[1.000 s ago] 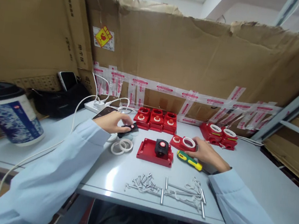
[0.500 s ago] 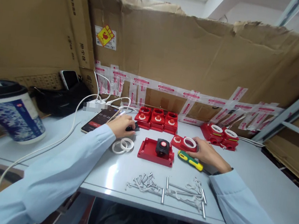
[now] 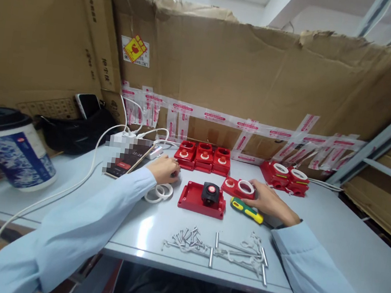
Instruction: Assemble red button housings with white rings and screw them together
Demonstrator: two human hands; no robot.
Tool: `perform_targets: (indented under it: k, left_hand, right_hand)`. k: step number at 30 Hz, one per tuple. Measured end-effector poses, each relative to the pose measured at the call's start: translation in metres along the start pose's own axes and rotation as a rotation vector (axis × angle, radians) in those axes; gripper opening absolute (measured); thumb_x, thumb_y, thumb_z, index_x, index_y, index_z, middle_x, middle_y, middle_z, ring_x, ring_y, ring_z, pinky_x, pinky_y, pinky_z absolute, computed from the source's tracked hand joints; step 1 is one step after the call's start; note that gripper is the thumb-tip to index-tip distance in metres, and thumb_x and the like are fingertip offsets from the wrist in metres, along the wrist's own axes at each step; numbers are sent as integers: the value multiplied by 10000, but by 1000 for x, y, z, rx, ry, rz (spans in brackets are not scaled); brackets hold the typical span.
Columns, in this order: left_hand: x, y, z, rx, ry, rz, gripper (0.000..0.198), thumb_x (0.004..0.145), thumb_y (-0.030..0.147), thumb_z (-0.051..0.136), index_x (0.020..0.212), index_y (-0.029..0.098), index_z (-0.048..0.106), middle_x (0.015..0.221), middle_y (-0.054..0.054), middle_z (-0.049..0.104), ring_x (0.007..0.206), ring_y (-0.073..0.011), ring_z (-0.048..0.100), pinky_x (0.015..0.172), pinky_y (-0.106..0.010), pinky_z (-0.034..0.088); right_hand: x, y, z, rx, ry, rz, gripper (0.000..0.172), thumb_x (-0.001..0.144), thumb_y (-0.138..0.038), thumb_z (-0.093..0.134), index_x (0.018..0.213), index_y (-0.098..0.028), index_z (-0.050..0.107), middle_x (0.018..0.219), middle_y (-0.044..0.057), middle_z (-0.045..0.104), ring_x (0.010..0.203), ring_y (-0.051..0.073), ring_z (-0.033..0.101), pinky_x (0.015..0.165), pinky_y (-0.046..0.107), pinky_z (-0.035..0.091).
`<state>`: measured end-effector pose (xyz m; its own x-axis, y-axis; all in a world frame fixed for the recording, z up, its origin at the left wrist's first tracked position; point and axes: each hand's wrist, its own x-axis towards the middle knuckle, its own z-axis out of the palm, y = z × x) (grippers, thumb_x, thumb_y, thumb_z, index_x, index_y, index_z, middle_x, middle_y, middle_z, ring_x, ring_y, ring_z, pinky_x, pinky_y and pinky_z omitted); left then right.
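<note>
My left hand (image 3: 164,169) is closed, palm down, over a small black part that its fingers mostly hide. Just below it lie two overlapping white rings (image 3: 164,191). My right hand (image 3: 265,198) grips the right end of a red housing cover (image 3: 234,192), which has a white ring set round its larger opening. Between the hands is an open red box (image 3: 188,202) with a black switch block (image 3: 210,193) in its right part. A green and yellow screwdriver (image 3: 247,210) lies below the cover, its handle close to my right hand.
Several red covers (image 3: 204,158) stand in a row behind. Two red housings (image 3: 284,178) with white rings sit at the right. Several screws (image 3: 187,237) and T-shaped metal bars (image 3: 238,250) lie near the front edge. A phone (image 3: 128,159) and a large cup (image 3: 12,152) are at left.
My left hand has shifted slightly right and toward the white rings, and the black part is now mostly covered by its fingers. My right hand keeps hold of the red cover.
</note>
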<state>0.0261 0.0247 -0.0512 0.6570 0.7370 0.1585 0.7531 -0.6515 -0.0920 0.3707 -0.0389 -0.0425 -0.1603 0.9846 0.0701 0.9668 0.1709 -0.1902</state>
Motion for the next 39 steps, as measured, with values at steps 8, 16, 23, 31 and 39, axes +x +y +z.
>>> perform_targets:
  k: [8, 16, 23, 31, 39]
  left_hand:
    - [4, 3, -4, 12, 45, -17, 133, 749, 188, 539, 700, 150, 656, 720, -80, 680, 687, -209, 620, 708, -326, 370]
    - [-2, 16, -15, -134, 247, -89, 129, 839, 210, 389, 897, 165, 495, 769, -58, 656, 690, -196, 616, 615, -286, 401]
    - [-3, 18, -5, -503, 230, 3, 49, 846, 192, 384, 817, 208, 349, 800, -18, 672, 627, -124, 632, 571, -224, 452]
    - [-4, 27, -16, -1114, 266, -55, 166, 890, 302, 392, 782, 194, 329, 842, -72, 675, 756, -150, 653, 733, -335, 490]
    - [0, 64, -33, -955, 303, 110, 236, 751, 251, 610, 927, 170, 476, 999, -73, 624, 914, -166, 591, 845, -350, 458]
  right_hand:
    - [0, 1, 0, 9, -20, 12, 488, 686, -532, 607, 1010, -177, 526, 971, 109, 628, 831, 246, 584, 656, 291, 398]
    - [-1, 0, -2, 0, -35, 14, 484, 693, -551, 594, 999, -182, 528, 926, 94, 634, 787, 232, 580, 624, 285, 394]
    - [-1, 0, -3, 12, -42, 18, 483, 699, -523, 606, 1031, -182, 522, 989, 103, 625, 837, 236, 581, 660, 283, 401]
    - [1, 7, 0, 3, -61, 14, 535, 701, -501, 611, 1118, -187, 492, 1017, 107, 618, 879, 249, 575, 697, 290, 401]
    - [2, 11, 1, 1, -72, 11, 626, 694, -520, 612, 1196, -176, 466, 1108, 130, 602, 970, 274, 565, 758, 316, 409]
